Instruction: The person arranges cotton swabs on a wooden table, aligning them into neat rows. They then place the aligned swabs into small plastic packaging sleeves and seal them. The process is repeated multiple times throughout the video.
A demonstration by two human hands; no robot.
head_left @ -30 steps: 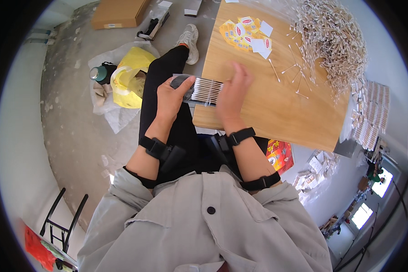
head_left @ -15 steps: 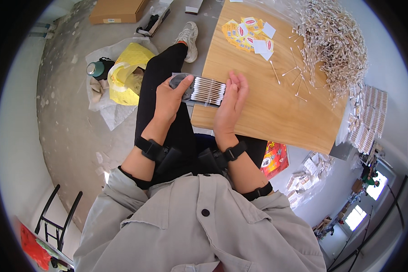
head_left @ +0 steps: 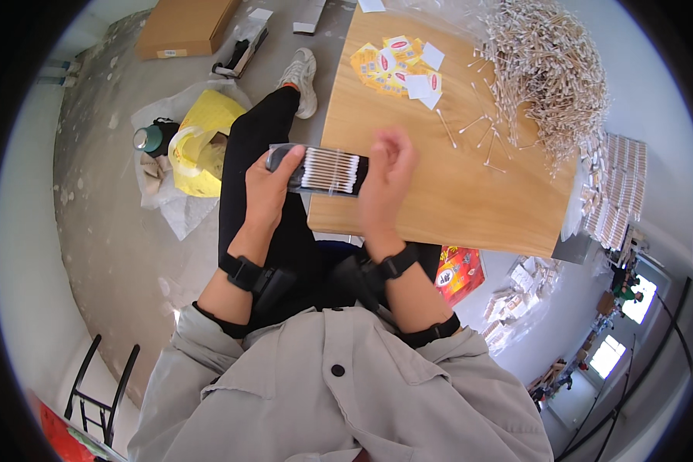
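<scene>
My left hand grips a clear plastic sleeve of cotton swabs by its left end, thumb on top. The swabs lie in a flat row, white tips at both ends, with a band across the middle and dark backing showing at the side. Close by the right end of the pack is my right hand, smeared by motion, its fingers raised and loosely bent with nothing visible in them. Loose cotton swabs are scattered on the wooden table, right of that hand.
A big heap of swabs covers the table's far right. Yellow and white cards lie at its far left. Stacked swab packs stand beyond the right edge. On the floor are a yellow bag, a green-lidded bottle and a cardboard box.
My right hand has drawn back from the pack's right end and its fingers have bent. The left hand still holds the pack. The whole view has shifted slightly.
</scene>
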